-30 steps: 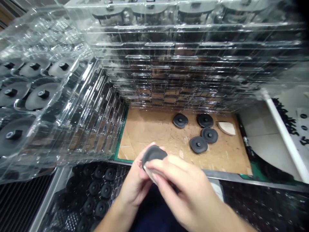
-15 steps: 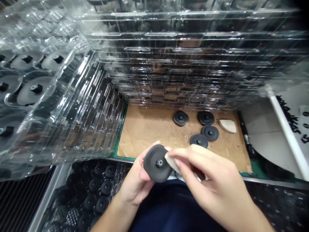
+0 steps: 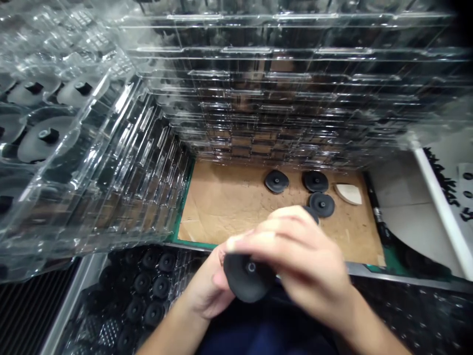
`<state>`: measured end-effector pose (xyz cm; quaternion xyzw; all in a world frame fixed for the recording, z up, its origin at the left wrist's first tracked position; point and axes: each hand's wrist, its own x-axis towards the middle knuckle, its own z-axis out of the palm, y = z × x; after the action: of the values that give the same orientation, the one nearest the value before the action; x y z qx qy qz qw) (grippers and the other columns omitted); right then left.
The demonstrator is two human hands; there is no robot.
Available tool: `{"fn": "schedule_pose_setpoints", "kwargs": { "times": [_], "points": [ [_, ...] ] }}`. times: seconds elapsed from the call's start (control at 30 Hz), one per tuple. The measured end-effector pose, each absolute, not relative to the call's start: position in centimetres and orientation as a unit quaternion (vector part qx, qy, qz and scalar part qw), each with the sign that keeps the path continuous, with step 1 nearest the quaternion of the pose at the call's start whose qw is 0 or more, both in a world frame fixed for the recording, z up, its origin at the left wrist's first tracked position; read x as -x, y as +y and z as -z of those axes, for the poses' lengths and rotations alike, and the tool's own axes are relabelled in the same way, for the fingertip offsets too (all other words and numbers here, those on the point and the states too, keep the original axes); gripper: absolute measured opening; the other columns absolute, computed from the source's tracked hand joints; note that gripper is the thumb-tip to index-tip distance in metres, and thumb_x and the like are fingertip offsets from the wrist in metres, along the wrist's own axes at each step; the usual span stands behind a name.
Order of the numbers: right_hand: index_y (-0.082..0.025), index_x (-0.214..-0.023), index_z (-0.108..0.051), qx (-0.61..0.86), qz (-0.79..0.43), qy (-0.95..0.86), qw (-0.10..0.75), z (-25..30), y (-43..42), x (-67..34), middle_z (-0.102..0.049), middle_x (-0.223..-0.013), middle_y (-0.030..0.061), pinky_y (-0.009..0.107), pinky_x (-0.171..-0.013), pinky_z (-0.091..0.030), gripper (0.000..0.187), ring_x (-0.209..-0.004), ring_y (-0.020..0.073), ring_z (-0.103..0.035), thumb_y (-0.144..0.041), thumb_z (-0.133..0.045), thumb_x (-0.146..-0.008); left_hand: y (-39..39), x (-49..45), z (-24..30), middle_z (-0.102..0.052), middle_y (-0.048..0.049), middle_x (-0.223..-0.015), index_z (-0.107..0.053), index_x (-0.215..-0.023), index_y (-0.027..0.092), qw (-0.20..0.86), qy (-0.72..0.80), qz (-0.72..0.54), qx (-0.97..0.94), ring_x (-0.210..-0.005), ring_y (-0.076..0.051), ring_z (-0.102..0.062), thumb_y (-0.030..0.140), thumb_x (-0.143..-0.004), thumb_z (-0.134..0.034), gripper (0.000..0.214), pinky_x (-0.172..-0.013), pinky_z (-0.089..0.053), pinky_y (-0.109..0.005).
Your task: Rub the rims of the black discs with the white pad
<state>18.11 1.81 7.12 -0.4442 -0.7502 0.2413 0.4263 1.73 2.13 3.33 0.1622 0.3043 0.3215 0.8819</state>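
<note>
Since the earlier frame the black disc [image 3: 247, 277] has sunk to lower centre, hub toward the camera, gripped from the left by the left hand [image 3: 205, 292] while the right hand [image 3: 301, 256] closes over its top edge from the right.

Clear tray stacks [image 3: 92, 162] wall in the cardboard-covered surface [image 3: 229, 207] on the left and along the back, leaving open board at centre-left; loose black discs [image 3: 276, 181] and a white wedge [image 3: 348, 194] crowd the right rear, while the left grip [image 3: 207, 291], clasping a held disc [image 3: 246, 278], and the right grip [image 3: 299, 261] over it block the front edge
</note>
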Motion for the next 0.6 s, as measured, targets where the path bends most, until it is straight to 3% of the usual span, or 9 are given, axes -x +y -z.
{"fn": "schedule_pose_setpoints", "kwargs": {
  "times": [0.17, 0.27, 0.37, 0.5, 0.6],
  "points": [
    [-0.025, -0.115, -0.060, 0.625, -0.349, -0.567, 0.408, -1.8, 0.7, -20.2, -0.070, -0.099, 0.0030, 0.025, -0.066, -0.054, 0.026, -0.081, 0.0152, -0.066, -0.027, -0.058, -0.090, 2.1, -1.2, -2.4, -0.072, -0.0038, -0.113, -0.066, -0.113, 0.026, 0.909, 0.224, -0.333, -0.114, -0.099, -0.022, -0.069, 0.035, -0.061, -0.084, 0.056, -0.085, -0.052, -0.027],
    [-0.019, -0.102, -0.066, 0.641, -0.373, -0.573, 0.349, 2.3, -0.8, -20.0, -0.067, -0.090, 0.0067, 0.029, -0.065, -0.057, 0.021, -0.079, 0.0184, -0.068, -0.029, -0.051, -0.091, 1.9, -0.8, -1.6, -0.071, -0.0076, -0.115, -0.066, -0.114, 0.023, 0.902, 0.259, -0.329, -0.101, -0.099, -0.023, -0.069, 0.034, -0.058, -0.086, 0.061, -0.082, -0.053, -0.027],
    [-0.018, -0.092, -0.070, 0.659, -0.343, -0.593, 0.309, 4.6, -2.6, -19.4, -0.063, -0.096, 0.0102, 0.036, -0.073, -0.058, 0.022, -0.090, 0.0222, -0.067, -0.024, -0.049, -0.089, 1.9, -0.6, -0.9, -0.070, -0.0094, -0.116, -0.064, -0.116, 0.023, 0.898, 0.288, -0.322, -0.082, -0.099, -0.025, -0.068, 0.037, -0.051, -0.088, 0.071, -0.075, -0.055, -0.028],
    [-0.021, -0.116, -0.065, 0.663, -0.321, -0.625, 0.261, 5.1, -4.4, -18.9, -0.057, -0.115, 0.0131, 0.036, -0.071, -0.059, 0.036, -0.092, 0.0229, -0.067, -0.020, -0.059, -0.080, 2.0, -0.7, -0.9, -0.070, -0.0081, -0.115, -0.066, -0.114, 0.024, 0.893, 0.306, -0.319, -0.082, -0.099, -0.023, -0.067, 0.038, -0.049, -0.089, 0.070, -0.075, -0.055, -0.026],
    [-0.018, -0.116, -0.064, 0.675, -0.292, -0.633, 0.242, 5.3, -4.6, -19.0, -0.059, -0.107, 0.0129, 0.035, -0.067, -0.059, 0.035, -0.086, 0.0220, -0.068, -0.015, -0.052, -0.083, 2.1, -1.0, -1.4, -0.071, -0.0069, -0.114, -0.068, -0.111, 0.026, 0.891, 0.301, -0.328, -0.089, -0.101, -0.022, -0.067, 0.039, -0.052, -0.087, 0.064, -0.079, -0.054, -0.025]
  ]
}}
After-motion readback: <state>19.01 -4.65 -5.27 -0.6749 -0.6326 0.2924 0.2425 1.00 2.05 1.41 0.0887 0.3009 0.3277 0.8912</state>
